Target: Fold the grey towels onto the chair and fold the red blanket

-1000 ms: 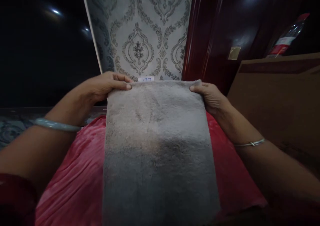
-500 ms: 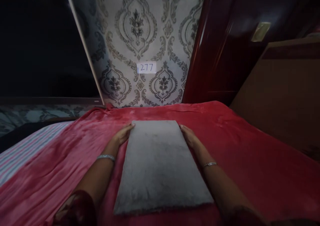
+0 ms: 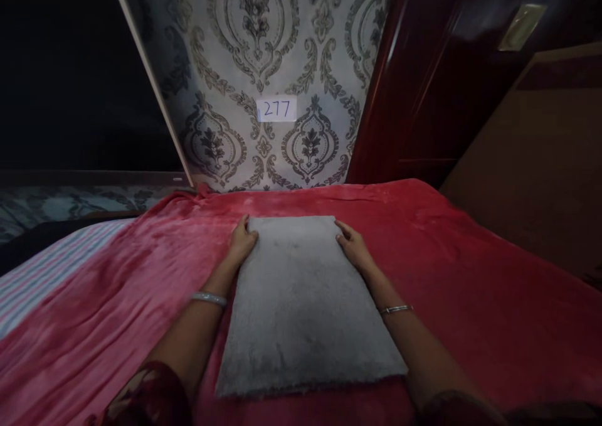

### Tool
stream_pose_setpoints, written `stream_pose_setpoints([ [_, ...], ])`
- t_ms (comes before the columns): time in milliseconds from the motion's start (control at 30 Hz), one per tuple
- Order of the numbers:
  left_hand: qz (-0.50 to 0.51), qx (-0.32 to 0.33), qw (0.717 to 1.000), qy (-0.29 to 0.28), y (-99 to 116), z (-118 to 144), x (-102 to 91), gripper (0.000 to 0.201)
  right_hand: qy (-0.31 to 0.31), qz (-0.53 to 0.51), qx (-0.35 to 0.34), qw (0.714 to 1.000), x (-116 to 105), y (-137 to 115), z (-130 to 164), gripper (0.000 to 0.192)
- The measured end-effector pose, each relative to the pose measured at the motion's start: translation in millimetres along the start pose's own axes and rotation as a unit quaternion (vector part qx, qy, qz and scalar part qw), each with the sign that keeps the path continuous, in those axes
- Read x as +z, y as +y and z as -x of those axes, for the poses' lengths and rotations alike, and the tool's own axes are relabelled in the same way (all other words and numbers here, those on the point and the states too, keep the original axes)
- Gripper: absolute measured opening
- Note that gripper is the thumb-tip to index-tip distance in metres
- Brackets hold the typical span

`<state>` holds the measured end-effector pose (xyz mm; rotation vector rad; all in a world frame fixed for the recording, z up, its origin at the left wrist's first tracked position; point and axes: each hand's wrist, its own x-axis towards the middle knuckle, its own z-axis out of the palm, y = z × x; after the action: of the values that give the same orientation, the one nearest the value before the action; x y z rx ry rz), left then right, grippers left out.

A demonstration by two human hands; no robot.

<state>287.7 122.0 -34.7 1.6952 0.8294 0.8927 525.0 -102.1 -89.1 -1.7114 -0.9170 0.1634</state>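
1. Grey mat [image 3: 301, 300]: flat on the red blanket [image 3: 470, 300], long axis running away from the person.
2. Left hand [image 3: 242, 244]: fingers flat, unclenched, touching the far left corner.
3. Right hand [image 3: 352, 248]: likewise at the far right corner, equally near.

Mat's down now
The grey mat [image 3: 301, 294] lies flat on the red blanket [image 3: 470, 288], no longer held up; both hands seem slightly farther forward.
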Motion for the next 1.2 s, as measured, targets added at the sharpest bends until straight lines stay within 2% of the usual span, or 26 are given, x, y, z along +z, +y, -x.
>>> stream_pose_setpoints([
  [67,-0.156,0.099,0.983,0.018,18,6,3.5,0.062,0.004,0.03,-0.019,0.999,-2,-5,2,0.059],
  [100,-0.224,0.151,0.963,0.001,28,14,7.1,0.056,-0.002,0.063,-0.044,0.997,-3,-10,2,0.056],
  [200,-0.348,0.265,0.891,-0.123,54,55,23.9,0.048,-0.078,0.193,-0.15,0.967,-4,-38,0,0.052],
  [267,-0.396,0.3,0.846,-0.194,61,93,35.0,0.053,-0.156,0.249,-0.196,0.935,2,-59,-5,0.051],
  [333,-0.415,0.324,0.806,-0.271,59,130,41.4,0.067,-0.235,0.278,-0.218,0.905,14,-73,-12,0.05],
  [433,-0.408,0.338,0.764,-0.368,48,164,40.5,0.078,-0.326,0.302,-0.233,0.865,34,-78,-16,0.051],
  [500,-0.396,0.339,0.76,-0.389,43,171,36.3,0.079,-0.348,0.303,-0.237,0.855,44,-72,-16,0.053],
  [633,-0.362,0.353,0.762,-0.404,44,169,28.1,0.083,-0.341,0.294,-0.242,0.859,48,-60,-14,0.053],
  [800,-0.277,0.407,0.714,-0.498,53,170,19.9,0.077,-0.332,0.296,-0.244,0.862,46,-59,-14,0.053],
  [900,-0.263,0.414,0.7,-0.519,57,173,17.2,0.067,-0.333,0.295,-0.24,0.863,47,-60,-14,0.053],
  [1000,-0.262,0.416,0.692,-0.529,61,177,17.0,0.065,-0.34,0.299,-0.232,0.861,47,-62,-13,0.054],
  [1100,-0.264,0.408,0.692,-0.534,65,188,17.0,0.068,-0.341,0.3,-0.233,0.86,47,-62,-12,0.054],
  [1200,-0.267,0.381,0.693,-0.55,70,212,12.9,0.072,-0.34,0.311,-0.23,0.857,46,-66,-14,0.053],
])
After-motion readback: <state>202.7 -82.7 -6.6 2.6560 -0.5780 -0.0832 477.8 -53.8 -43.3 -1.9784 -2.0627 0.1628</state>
